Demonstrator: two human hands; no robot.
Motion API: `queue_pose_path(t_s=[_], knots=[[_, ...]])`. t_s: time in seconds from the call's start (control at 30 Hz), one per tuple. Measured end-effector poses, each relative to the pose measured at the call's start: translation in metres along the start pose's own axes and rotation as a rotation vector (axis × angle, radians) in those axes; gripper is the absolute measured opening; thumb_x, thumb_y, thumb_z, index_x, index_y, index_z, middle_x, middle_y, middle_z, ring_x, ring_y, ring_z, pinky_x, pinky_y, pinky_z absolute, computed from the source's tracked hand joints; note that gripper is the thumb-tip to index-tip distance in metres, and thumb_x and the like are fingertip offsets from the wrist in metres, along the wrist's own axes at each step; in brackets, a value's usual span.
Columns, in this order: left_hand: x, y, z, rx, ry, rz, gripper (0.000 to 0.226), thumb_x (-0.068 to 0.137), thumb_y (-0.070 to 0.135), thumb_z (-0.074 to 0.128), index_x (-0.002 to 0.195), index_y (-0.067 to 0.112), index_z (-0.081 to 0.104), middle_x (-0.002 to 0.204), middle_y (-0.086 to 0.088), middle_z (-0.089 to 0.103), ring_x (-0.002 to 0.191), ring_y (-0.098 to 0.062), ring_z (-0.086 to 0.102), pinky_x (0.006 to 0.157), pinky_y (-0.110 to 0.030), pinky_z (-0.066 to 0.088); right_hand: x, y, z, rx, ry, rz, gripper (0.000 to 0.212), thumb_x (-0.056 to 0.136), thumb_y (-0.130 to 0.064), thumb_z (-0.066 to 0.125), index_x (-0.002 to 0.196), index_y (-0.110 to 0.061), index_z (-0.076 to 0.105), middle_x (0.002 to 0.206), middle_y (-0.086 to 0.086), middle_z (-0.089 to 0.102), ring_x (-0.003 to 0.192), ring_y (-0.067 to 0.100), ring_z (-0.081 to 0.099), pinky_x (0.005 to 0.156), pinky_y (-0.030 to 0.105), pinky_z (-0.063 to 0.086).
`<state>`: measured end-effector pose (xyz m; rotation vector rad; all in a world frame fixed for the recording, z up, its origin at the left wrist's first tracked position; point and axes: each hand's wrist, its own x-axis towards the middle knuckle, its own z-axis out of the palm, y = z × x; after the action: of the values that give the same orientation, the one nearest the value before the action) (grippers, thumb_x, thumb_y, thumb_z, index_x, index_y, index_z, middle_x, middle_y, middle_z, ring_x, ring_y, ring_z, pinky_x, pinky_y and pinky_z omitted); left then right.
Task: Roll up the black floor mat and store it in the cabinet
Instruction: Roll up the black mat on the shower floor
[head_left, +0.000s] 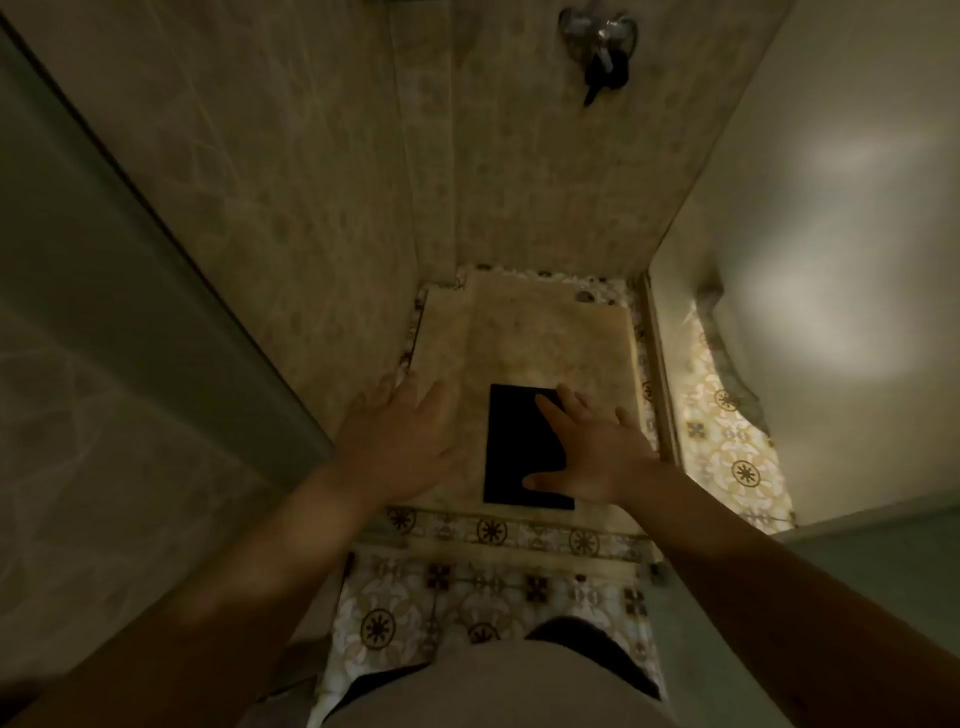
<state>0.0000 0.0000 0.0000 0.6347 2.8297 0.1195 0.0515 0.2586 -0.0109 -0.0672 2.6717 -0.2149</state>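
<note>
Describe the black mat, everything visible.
The mat is a plain, matte black rectangle, no pattern or edge trim visible. It lies flat and unrolled on the beige shower floor, near its front edge, long side running away from the camera. The right hand, fingers spread, overlaps its right side; contact can't be confirmed. The left hand is off it, to the left.

The floor mat is plain black. Around it the shower floor is mottled beige. Just nearer than the mat, patterned tiles show dark brown rosettes on cream.
</note>
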Motion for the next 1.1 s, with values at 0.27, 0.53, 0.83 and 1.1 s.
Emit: queue_pose_path(t_s=[0.27, 0.53, 0.83, 1.1], knots=[[0.031, -0.002, 0.003, -0.005, -0.047, -0.002, 0.080, 0.080, 0.069, 0.037, 0.143, 0.032, 0.003, 0.161, -0.011, 0.012, 0.147, -0.034, 0.008, 0.112, -0.058, 0.017, 0.037, 0.004, 0.010, -0.006, 0.015, -0.023, 0.113, 0.060, -0.094, 0.033, 0.150, -0.039, -0.007, 0.164, -0.002, -0.008, 0.149, 0.020, -0.007, 0.114, 0.058, 0.002], [0.097, 0.011, 0.004, -0.004, -0.033, -0.079, 0.086, 0.081, 0.068, 0.046, 0.148, 0.027, 0.012, 0.158, -0.014, 0.018, 0.144, -0.038, 0.016, 0.108, -0.056, 0.029, 0.103, 0.057, -0.008, -0.046, -0.031, -0.079, 0.113, 0.065, -0.088, 0.046, 0.150, -0.037, -0.008, 0.163, -0.003, -0.009, 0.149, 0.019, -0.009, 0.116, 0.059, 0.007], [0.188, 0.034, -0.008, -0.119, -0.048, -0.128, 0.085, 0.081, 0.068, 0.043, 0.148, 0.031, 0.007, 0.161, -0.013, 0.009, 0.147, -0.034, 0.006, 0.115, -0.056, 0.017, 0.169, 0.125, -0.038, -0.040, -0.020, -0.095, 0.116, 0.059, -0.093, 0.041, 0.149, -0.037, -0.006, 0.164, -0.001, -0.005, 0.149, 0.024, -0.002, 0.113, 0.061, 0.008], [0.271, 0.022, -0.028, -0.072, -0.018, -0.103, 0.087, 0.078, 0.074, 0.037, 0.148, 0.033, 0.005, 0.162, -0.009, 0.000, 0.148, -0.031, -0.001, 0.114, -0.059, 0.017, 0.219, 0.146, -0.081, -0.008, 0.003, -0.038, 0.112, 0.066, -0.088, 0.045, 0.151, -0.036, -0.005, 0.164, 0.001, -0.005, 0.150, 0.025, 0.000, 0.115, 0.059, 0.008]])
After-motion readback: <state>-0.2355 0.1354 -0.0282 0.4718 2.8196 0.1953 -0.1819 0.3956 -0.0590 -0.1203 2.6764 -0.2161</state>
